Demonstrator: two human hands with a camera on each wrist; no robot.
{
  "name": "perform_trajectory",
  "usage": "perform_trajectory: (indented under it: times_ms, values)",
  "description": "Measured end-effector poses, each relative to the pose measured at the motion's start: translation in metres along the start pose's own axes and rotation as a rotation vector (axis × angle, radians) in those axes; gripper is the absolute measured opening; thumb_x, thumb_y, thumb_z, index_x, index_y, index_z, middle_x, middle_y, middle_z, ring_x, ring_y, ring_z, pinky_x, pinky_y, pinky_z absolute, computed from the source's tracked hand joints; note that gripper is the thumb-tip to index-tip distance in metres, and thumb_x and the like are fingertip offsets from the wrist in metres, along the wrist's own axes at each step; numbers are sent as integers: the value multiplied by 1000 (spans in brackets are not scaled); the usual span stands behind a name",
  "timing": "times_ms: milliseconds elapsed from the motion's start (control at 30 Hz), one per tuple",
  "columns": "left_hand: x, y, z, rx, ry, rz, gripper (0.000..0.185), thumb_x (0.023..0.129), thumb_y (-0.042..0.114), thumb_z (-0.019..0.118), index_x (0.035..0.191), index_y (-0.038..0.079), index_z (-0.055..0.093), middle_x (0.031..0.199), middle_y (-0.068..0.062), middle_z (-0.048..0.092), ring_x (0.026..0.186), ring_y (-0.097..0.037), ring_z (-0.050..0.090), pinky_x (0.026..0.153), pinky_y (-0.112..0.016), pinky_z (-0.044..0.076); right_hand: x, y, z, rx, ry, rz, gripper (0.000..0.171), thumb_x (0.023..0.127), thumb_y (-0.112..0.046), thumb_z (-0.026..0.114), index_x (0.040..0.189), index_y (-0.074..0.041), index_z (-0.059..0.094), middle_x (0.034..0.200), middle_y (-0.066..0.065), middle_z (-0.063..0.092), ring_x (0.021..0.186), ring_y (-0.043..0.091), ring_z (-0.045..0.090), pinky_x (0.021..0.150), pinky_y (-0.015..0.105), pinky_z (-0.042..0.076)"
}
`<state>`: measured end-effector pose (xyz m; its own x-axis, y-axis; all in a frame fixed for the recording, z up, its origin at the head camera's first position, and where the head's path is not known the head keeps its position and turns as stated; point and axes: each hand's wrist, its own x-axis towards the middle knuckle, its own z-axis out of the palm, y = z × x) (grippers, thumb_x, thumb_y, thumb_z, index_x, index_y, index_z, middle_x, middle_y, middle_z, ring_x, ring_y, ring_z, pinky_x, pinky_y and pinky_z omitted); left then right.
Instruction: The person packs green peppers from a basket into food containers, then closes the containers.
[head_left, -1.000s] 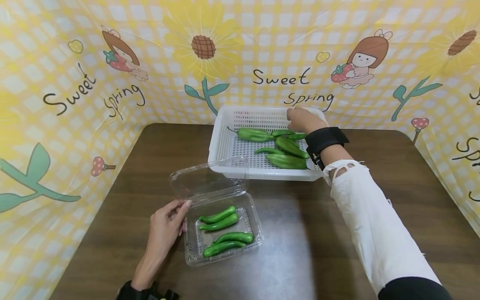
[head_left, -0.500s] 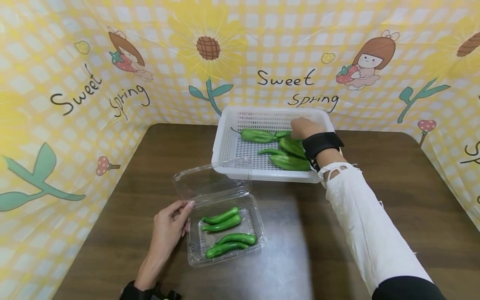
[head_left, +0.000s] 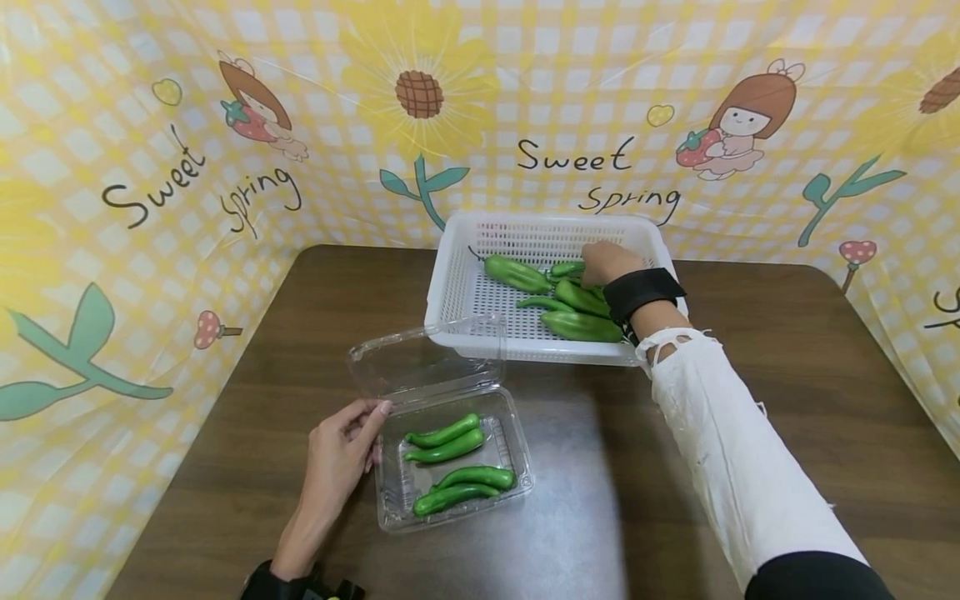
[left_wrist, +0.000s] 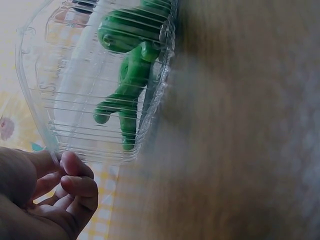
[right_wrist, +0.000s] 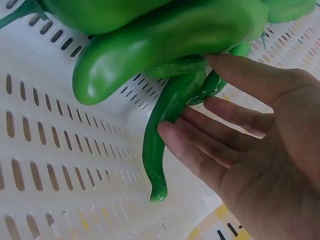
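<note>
At the left, my left hand [head_left: 341, 467] pinches the near-left corner of a clear plastic clamshell box [head_left: 517, 417] between thumb and fingertips; the left wrist view shows the same grip. Inside the box lie several slim green chili peppers [head_left: 447, 445], its lid [head_left: 420, 358] raised behind. My right hand [head_left: 607, 265] reaches into a white perforated basket [head_left: 442, 275] holding several green peppers. In the right wrist view, its fingers are mostly straight; the thumb touches the underside of a large green pepper [right_wrist: 165, 40], and a fingertip rests at a slim chili pepper [right_wrist: 160, 135].
The brown wooden table [head_left: 262, 400] carries both containers, the basket at the back near the patterned cloth backdrop [head_left: 495, 100]. The raised lid overlaps the basket's front-left corner in the head view. Another green pepper [head_left: 581, 327] lies at the basket's front.
My right hand has moved down from the basket's back rim into the peppers. The large pepper at the basket's left has turned slightly. My left hand keeps its hold on the box.
</note>
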<state>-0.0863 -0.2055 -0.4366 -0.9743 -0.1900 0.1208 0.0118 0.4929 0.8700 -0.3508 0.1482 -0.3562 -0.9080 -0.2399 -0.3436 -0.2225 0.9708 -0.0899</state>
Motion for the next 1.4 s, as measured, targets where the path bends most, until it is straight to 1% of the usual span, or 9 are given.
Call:
perform_trajectory:
  times_ms: [133, 300, 433, 600, 700, 867, 1067, 1200, 1400]
  values:
    - [0, 1, -1, -10, 1, -1, 24, 98, 34, 63, 100, 13, 74, 58, -7, 60, 41, -15, 52, 38, -25, 43, 2, 0, 3, -10, -18, 4, 25, 97, -6, 52, 121, 0, 57, 119, 20, 60, 95, 30, 53, 81, 40, 41]
    - [-2, 1, -1, -15, -3, -7, 24, 98, 34, 62, 100, 13, 74, 58, -7, 61, 41, -18, 53, 38, -25, 43, 6, -1, 8, -21, -18, 3, 31, 98, -3, 49, 128, 0, 56, 123, 20, 59, 97, 30, 51, 82, 40, 40]
    - [-2, 1, -2, -17, -3, -9, 25, 98, 34, 62, 100, 13, 74, 58, -7, 60, 41, -19, 53, 38, -25, 43, 5, -3, 10, -48, 1, -5, 30, 97, -3, 50, 126, 0, 57, 118, 20, 61, 92, 30, 52, 78, 38, 41]
    - [-2, 1, -2, -19, 1, -8, 25, 98, 35, 62, 100, 13, 74, 58, -7, 61, 41, -18, 53, 38, -25, 43, 2, -5, 11, -83, 23, -15, 23, 96, -5, 55, 117, -1, 61, 108, 18, 63, 85, 28, 52, 72, 36, 40]
    - [-3, 1, -1, -17, 2, -10, 26, 98, 35, 62, 101, 13, 74, 59, -7, 61, 42, -17, 53, 39, -25, 44, 0, -6, 11, -86, 38, -21, 20, 96, -3, 53, 114, -2, 62, 104, 17, 63, 83, 28, 52, 70, 36, 40]
    - [-3, 0, -1, -14, 1, -6, 25, 98, 33, 63, 102, 11, 74, 60, -6, 62, 42, -16, 53, 39, -25, 43, -1, -8, 12, -114, 49, -29, 21, 99, -3, 49, 114, -2, 62, 105, 17, 64, 83, 28, 53, 72, 37, 40]
    - [-2, 0, -1, -13, 3, -4, 25, 98, 34, 63, 101, 11, 74, 60, -6, 61, 42, -16, 53, 38, -25, 43, 2, -10, 12, -133, 4, -40, 21, 101, -5, 46, 113, -1, 62, 105, 17, 64, 84, 28, 54, 74, 36, 42]
    - [-2, 0, -1, -15, 5, 3, 25, 98, 34, 63, 99, 11, 74, 59, -6, 61, 41, -15, 52, 38, -25, 43, 3, -11, 12, -131, -17, -37, 22, 102, -5, 45, 115, -1, 62, 108, 18, 64, 86, 28, 54, 75, 37, 41]
    - [-1, 0, -2, -23, 3, 0, 25, 97, 35, 63, 98, 12, 74, 58, -7, 60, 41, -15, 52, 38, -25, 43, 2, -11, 12, -110, -37, -53, 19, 100, -3, 46, 110, -2, 62, 101, 16, 62, 81, 27, 52, 72, 35, 39]
